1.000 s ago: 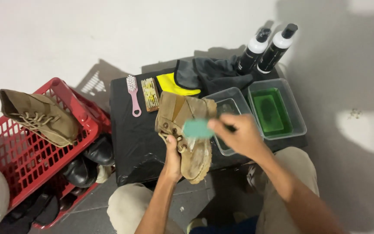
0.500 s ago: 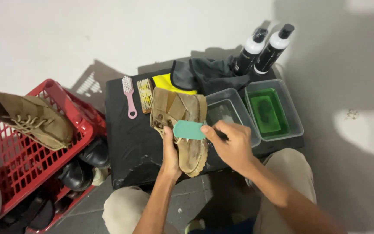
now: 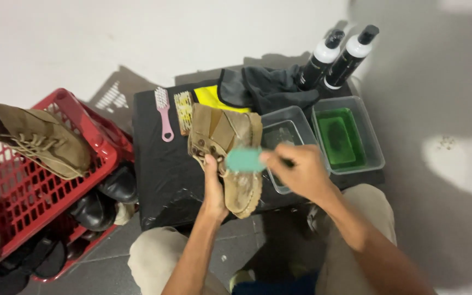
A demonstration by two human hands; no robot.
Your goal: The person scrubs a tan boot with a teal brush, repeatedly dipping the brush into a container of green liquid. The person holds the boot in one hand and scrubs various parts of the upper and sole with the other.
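Since a moment ago the teal brush [image 3: 245,159] has slid a little lower along the tan boot [image 3: 229,155], from the ankle area toward the vamp, and the right hand has followed it.

At the far left, a red plastic basket [image 3: 6,180] sits on the floor with a second tan lace-up boot [image 3: 39,141] lying across its rim and dark shoes [image 3: 102,199] heaped inside and beside it. Next comes the black worktop [image 3: 159,169]. On its far edge lie a pink-handled brush [image 3: 163,112] and, just beside it, a pale bristle brush [image 3: 183,112]; a yellow cloth [image 3: 214,98] and a dark grey cloth [image 3: 269,87] lie behind the boot.

The boot lies over the near middle of the worktop, sole edge toward the person. The left hand [image 3: 214,183] is clasped around its lower side, steadying it. The right hand [image 3: 299,169] is clenched on the teal brush, which is pressed against the upper.

To the right stand a clear tub [image 3: 271,117], then a clear tub of green liquid [image 3: 375,150], with two black spray bottles [image 3: 337,52] behind them.
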